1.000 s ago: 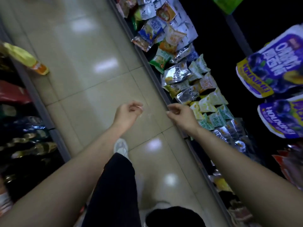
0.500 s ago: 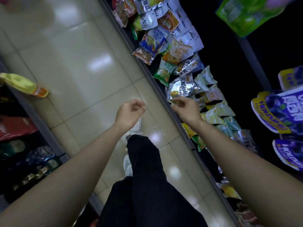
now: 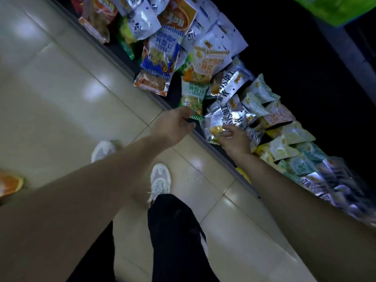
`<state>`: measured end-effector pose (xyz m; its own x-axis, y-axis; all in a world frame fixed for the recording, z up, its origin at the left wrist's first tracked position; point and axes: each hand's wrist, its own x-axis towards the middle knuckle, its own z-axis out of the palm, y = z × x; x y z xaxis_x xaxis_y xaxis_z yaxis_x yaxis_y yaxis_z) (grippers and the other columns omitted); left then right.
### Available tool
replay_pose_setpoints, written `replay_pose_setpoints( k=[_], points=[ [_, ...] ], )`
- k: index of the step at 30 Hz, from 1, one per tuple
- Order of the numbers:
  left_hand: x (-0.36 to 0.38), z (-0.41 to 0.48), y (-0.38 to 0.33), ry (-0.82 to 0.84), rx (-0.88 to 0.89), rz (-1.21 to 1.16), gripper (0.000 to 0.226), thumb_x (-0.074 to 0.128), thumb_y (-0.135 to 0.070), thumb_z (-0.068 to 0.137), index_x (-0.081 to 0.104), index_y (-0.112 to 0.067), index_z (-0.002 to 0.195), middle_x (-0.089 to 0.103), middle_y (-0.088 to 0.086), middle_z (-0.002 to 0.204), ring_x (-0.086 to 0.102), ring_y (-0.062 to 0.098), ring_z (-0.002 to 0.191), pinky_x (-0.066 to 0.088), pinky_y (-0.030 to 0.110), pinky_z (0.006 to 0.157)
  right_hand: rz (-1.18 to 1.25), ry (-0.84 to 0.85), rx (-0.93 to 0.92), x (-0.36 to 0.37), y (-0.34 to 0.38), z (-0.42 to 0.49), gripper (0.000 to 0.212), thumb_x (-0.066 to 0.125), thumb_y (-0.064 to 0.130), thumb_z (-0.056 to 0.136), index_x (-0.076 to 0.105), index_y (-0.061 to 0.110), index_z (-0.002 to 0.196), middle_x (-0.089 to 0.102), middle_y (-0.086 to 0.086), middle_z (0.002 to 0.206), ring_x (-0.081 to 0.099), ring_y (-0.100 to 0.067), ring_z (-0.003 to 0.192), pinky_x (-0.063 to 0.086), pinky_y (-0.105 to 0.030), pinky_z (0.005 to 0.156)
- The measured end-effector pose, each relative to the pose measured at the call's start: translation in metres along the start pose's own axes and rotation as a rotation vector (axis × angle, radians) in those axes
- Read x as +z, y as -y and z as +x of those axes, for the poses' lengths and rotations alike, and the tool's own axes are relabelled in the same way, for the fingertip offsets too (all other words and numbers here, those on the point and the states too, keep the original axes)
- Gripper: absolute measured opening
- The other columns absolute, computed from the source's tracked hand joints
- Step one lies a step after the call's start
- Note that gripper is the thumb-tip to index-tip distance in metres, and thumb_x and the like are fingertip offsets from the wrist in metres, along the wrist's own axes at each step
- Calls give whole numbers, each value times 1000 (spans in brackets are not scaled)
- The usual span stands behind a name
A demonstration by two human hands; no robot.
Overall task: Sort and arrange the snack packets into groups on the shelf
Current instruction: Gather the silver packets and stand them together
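The left hand [image 3: 175, 124] curls its fingers round the bottom edge of a green packet [image 3: 193, 96] lying at the shelf rail [image 3: 122, 62]. The right hand [image 3: 234, 141] pinches a silver packet [image 3: 223, 119] just behind that rail.

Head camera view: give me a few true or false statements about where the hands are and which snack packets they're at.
1. The left hand pinches the lower end of the green packet. True.
2. The right hand lifts a blue packet high above the shelf. False: it touches the silver packet, which lies on the shelf.
3. The white shoes stand on the tiled floor. True.
4. The green packet lies on the floor. False: it is on the shelf among other packets.
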<state>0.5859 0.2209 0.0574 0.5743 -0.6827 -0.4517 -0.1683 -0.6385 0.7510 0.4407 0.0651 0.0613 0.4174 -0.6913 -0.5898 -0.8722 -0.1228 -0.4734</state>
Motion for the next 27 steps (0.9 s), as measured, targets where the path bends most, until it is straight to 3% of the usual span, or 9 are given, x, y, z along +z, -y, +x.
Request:
replay_pose_setpoints(
  k=[4, 8, 10, 13, 16, 18, 20, 24, 27],
  points=[
    [23, 60, 19, 109, 67, 94, 42, 67, -34, 91, 61, -25, 131, 66, 2, 128, 64, 24, 111, 52, 34, 91, 33, -80, 154, 14, -35, 47, 55, 74, 26, 85, 55, 10, 133, 65, -4, 119, 61, -25, 115, 50, -34, 95],
    [51, 93, 51, 217, 127, 207, 47, 65, -38, 89, 57, -29, 135, 65, 1, 131, 65, 23, 112, 51, 32, 90, 105, -219, 345, 20, -70, 87, 84, 71, 36, 88, 26, 13, 154, 31, -9, 158, 37, -30, 142, 41, -39, 108],
    [64, 104, 67, 233, 137, 192, 48, 67, -35, 89, 57, -25, 135, 64, -1, 132, 63, 21, 116, 46, 27, 88, 246, -272, 464, 24, -84, 106, 96, 72, 43, 86, 13, 17, 158, 16, -3, 164, 23, -27, 149, 34, -41, 115],
    [81, 111, 85, 234, 145, 140, 47, 71, -29, 89, 60, -20, 133, 65, -1, 130, 61, 18, 117, 43, 24, 89, 504, -336, 529, 29, -97, 130, 106, 77, 45, 81, 9, 18, 158, 16, -1, 164, 24, -25, 149, 33, -42, 115],
    [89, 116, 91, 246, 142, 118, 43, 72, -26, 88, 61, -20, 130, 66, -2, 126, 62, 17, 115, 45, 25, 90, 643, -388, 497, 35, -100, 144, 81, 77, 28, 85, 31, 19, 152, 40, -5, 153, 45, -27, 136, 45, -35, 101],
    [93, 122, 85, 258, 143, 101, 40, 71, -26, 89, 62, -20, 127, 67, -3, 120, 62, 13, 110, 44, 22, 85, 580, -394, 472, 37, -102, 152, 44, 77, 27, 84, 61, 17, 123, 66, -6, 117, 63, -29, 107, 52, -33, 80],
    [97, 130, 74, 261, 143, 111, 35, 69, -26, 90, 63, -18, 124, 67, -4, 111, 61, 11, 101, 39, 19, 78, 508, -366, 441, 37, -105, 152, 16, 72, 25, 88, 67, 11, 94, 66, -5, 86, 62, -25, 83, 48, -30, 68],
    [100, 145, 51, 197, 221, 122, 36, 68, -26, 90, 62, -17, 125, 67, 1, 123, 62, 21, 114, 50, 33, 91, 445, -372, 327, 36, -107, 128, 9, 64, 23, 94, 64, 14, 92, 61, -1, 80, 54, -14, 70, 42, -27, 68],
    [101, 151, 32, 142, 374, 158, 58, 71, -26, 87, 50, -14, 140, 57, 11, 136, 53, 29, 124, 47, 42, 101, 448, -400, 186, 33, -111, 104, 22, 67, 20, 91, 56, 17, 72, 51, 1, 66, 46, -9, 60, 37, -26, 63]
  ],
)
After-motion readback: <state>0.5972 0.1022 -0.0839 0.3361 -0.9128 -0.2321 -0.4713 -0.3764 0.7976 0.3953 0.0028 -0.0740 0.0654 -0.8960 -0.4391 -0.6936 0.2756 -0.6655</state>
